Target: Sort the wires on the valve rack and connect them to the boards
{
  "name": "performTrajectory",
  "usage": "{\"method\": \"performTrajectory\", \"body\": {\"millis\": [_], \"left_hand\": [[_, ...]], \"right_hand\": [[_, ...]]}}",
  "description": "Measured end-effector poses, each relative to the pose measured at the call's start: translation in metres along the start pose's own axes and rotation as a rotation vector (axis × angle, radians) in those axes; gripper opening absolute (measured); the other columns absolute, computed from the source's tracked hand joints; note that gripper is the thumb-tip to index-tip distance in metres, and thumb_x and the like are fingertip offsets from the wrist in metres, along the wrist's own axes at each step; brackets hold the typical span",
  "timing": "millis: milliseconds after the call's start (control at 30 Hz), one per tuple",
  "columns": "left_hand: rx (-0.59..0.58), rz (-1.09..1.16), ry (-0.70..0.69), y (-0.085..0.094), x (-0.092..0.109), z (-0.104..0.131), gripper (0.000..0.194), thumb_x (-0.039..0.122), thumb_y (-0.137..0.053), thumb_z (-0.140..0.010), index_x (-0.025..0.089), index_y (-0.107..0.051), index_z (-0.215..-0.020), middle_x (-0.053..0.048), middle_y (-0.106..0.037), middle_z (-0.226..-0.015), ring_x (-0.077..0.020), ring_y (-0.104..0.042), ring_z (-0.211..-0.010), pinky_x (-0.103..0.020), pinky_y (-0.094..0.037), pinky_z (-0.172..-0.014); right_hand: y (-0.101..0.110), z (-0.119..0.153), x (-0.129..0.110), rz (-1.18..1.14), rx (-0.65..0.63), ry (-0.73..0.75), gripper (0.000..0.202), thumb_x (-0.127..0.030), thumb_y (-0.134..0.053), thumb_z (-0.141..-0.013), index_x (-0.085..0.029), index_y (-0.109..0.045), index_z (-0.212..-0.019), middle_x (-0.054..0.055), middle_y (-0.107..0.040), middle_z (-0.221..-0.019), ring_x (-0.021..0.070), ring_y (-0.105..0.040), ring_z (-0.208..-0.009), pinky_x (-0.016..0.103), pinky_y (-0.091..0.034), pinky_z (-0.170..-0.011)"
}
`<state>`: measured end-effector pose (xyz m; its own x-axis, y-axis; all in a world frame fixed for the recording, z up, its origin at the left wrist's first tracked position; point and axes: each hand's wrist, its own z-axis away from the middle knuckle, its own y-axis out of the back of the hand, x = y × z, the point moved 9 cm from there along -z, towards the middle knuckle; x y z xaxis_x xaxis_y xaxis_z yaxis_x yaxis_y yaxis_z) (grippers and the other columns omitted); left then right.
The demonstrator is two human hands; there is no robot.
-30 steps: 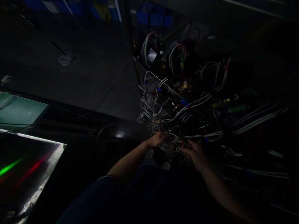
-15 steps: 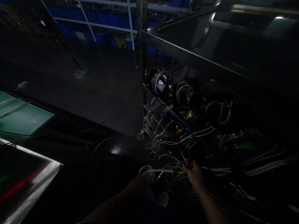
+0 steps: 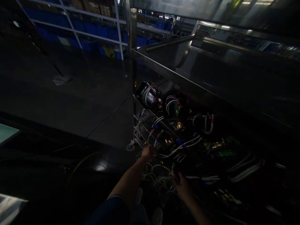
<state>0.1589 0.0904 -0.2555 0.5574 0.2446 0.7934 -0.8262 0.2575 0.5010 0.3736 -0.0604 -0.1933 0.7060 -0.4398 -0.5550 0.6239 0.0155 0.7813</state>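
White wire tangle (image 3: pixel 161 178) on the lower cart shelf (image 3: pixel 140 132), under the steel top. Left hand (image 3: pixel 147 153) at the shelf's front edge on the wires, grip unclear. Right hand (image 3: pixel 181 187) in the tangle, too dark to tell its grip

Blue storage bins (image 3: pixel 93 32) line white shelving (image 3: pixel 118 29) at the far side of a dim workshop, behind a bare grey floor (image 3: pixel 77 103) crossed by a thin dark cable (image 3: pixel 107 117). A pale scrap, possibly a rag (image 3: pixel 60 80), lies on that floor. To the right, a steel upright (image 3: pixel 133 47) carries a polished metal shelf (image 3: pixel 211 62) catching ceiling lights.
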Motion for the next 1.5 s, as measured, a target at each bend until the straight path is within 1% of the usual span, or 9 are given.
{"method": "performTrajectory", "body": {"millis": [167,300,400,567,767,933,1133,1267,1500], "left_hand": [[-0.04,0.125,0.043,0.006,-0.018,0.028,0.025,0.023,-0.054,-0.08,0.016,-0.063,-0.102,-0.006,-0.066,-0.086,-0.0191,-0.061,-0.082,-0.03,-0.045,-0.077],[-0.026,0.298,0.021,0.021,-0.015,0.054,0.019,0.028,-0.053,-0.081,0.014,-0.066,-0.086,-0.003,-0.063,-0.078,-0.0148,-0.057,-0.077,-0.025,-0.044,-0.072],[-0.04,0.447,0.029,0.032,-0.009,0.063,0.023,0.033,-0.052,-0.082,0.012,-0.063,-0.079,-0.002,-0.061,-0.074,-0.013,-0.055,-0.071,-0.024,-0.044,-0.067],[-0.15,0.725,0.072,0.035,0.003,0.07,0.028,0.038,-0.057,-0.078,0.011,-0.059,-0.086,0.0,-0.059,-0.069,-0.0094,-0.054,-0.058,-0.023,-0.045,-0.059],[-0.258,0.909,0.092,0.031,0.017,0.076,0.048,0.025,-0.078,-0.056,0.012,-0.059,-0.099,0.0,-0.063,-0.075,-0.0091,-0.057,-0.059,-0.023,-0.046,-0.061],[-0.369,0.976,0.097,0.024,0.027,0.082,0.048,0.033,-0.079,-0.054,0.008,-0.063,-0.092,-0.001,-0.063,-0.067,-0.0105,-0.056,-0.053,-0.025,-0.046,-0.056],[-0.407,0.996,0.075,0.026,0.037,0.083,0.043,0.029,-0.081,-0.051,0.008,-0.064,-0.085,0.0,-0.062,-0.063,-0.0084,-0.054,-0.053,-0.022,-0.044,-0.055],[-0.425,0.937,0.029,0.03,0.044,0.08,0.042,0.025,-0.08,-0.049,0.009,-0.067,-0.086,-0.002,-0.064,-0.068,-0.0084,-0.055,-0.055,-0.021,-0.044,-0.056],[-0.276,0.514,-0.13,0.047,0.051,0.069,0.029,0.024,-0.072,-0.058,0.009,-0.068,-0.083,0.0,-0.062,-0.067,-0.0075,-0.05,-0.056,-0.019,-0.04,-0.054]], "right_hand": [[0.0,-0.003,0.002,-0.03,-0.058,-0.01,0.034,-0.031,-0.051,-0.069,-0.017,-0.06,-0.099,0.01,-0.066,-0.097,0.0234,-0.062,-0.095,0.031,-0.048,-0.082],[-0.005,-0.01,0.0,-0.039,-0.107,0.003,0.029,-0.031,-0.052,-0.065,-0.017,-0.059,-0.089,0.009,-0.066,-0.086,0.0242,-0.063,-0.085,0.032,-0.048,-0.076],[-0.008,-0.012,-0.002,-0.034,-0.11,0.003,0.024,-0.03,-0.052,-0.064,-0.018,-0.057,-0.085,0.007,-0.064,-0.082,0.0238,-0.063,-0.083,0.033,-0.047,-0.076],[-0.011,-0.006,-0.003,-0.013,-0.115,-0.012,0.016,-0.029,-0.052,-0.067,-0.019,-0.053,-0.08,0.003,-0.062,-0.077,0.0217,-0.062,-0.08,0.032,-0.047,-0.075],[-0.006,0.006,-0.017,0.049,-0.165,0.0,0.009,-0.024,-0.053,-0.07,-0.019,-0.054,-0.078,0.002,-0.062,-0.074,0.0199,-0.061,-0.077,0.03,-0.046,-0.072],[-0.002,0.013,-0.049,0.094,-0.233,0.078,0.025,-0.021,-0.055,-0.073,-0.016,-0.057,-0.098,0.006,-0.065,-0.088,0.0209,-0.062,-0.087,0.03,-0.045,-0.078],[-0.001,0.014,-0.094,0.128,-0.243,0.2,0.03,-0.021,-0.052,-0.081,-0.017,-0.053,-0.111,0.006,-0.065,-0.097,0.0189,-0.061,-0.092,0.029,-0.045,-0.081],[-0.001,0.012,-0.119,0.197,-0.194,0.218,0.029,-0.018,-0.054,-0.08,-0.016,-0.055,-0.109,0.008,-0.065,-0.101,0.0207,-0.06,-0.097,0.029,-0.043,-0.083],[-0.001,0.006,-0.139,0.295,-0.173,0.179,0.031,-0.017,-0.056,-0.079,-0.014,-0.056,-0.11,0.009,-0.066,-0.098,0.0202,-0.061,-0.094,0.028,-0.044,-0.08]]}}
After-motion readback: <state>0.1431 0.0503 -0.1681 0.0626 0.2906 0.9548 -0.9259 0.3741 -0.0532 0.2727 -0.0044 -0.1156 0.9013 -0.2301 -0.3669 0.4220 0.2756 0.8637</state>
